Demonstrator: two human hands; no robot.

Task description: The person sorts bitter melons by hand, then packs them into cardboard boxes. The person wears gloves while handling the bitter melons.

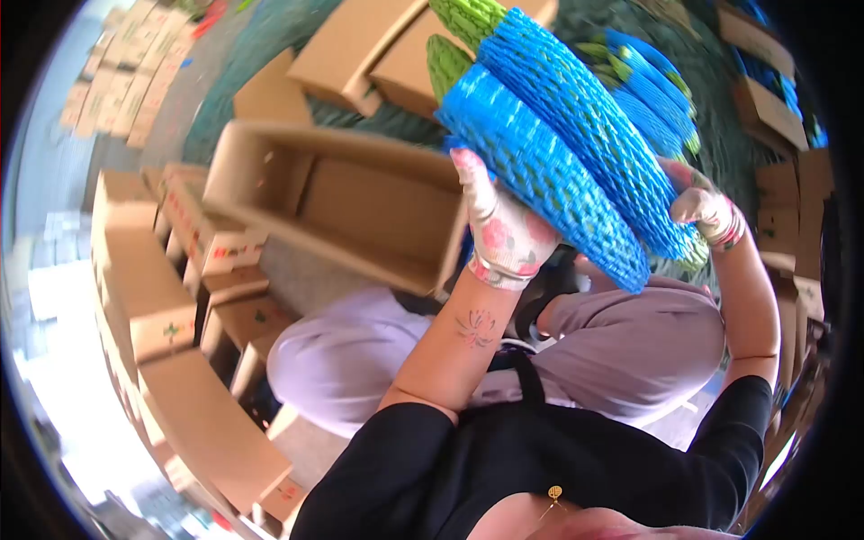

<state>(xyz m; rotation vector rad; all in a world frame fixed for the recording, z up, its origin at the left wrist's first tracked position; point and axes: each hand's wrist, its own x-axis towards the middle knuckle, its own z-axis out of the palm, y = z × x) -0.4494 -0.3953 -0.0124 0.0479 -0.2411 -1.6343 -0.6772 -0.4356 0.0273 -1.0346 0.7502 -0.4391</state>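
Observation:
Two long, bumpy green bitter melons in blue foam net sleeves are raised in front of me, side by side. My left hand (513, 232), in a flowered glove, is closed around the nearer bitter melon (544, 166) from below, its thumb at the left side. My right hand (709, 209), gloved alike, grips the farther bitter melon (589, 121) near its lower right end. Some fingers of both hands are hidden. Left of the melons is an open cardboard box (360, 202) with its bare inside showing.
More netted bitter melons (643, 94) lie on the dark green covering beyond my hands. Cardboard boxes (351, 45) stand at the back, and a row of boxes (207, 423) lines the left. Stacked cartons (130, 72) are far left; further boxes (778, 193) stand at right.

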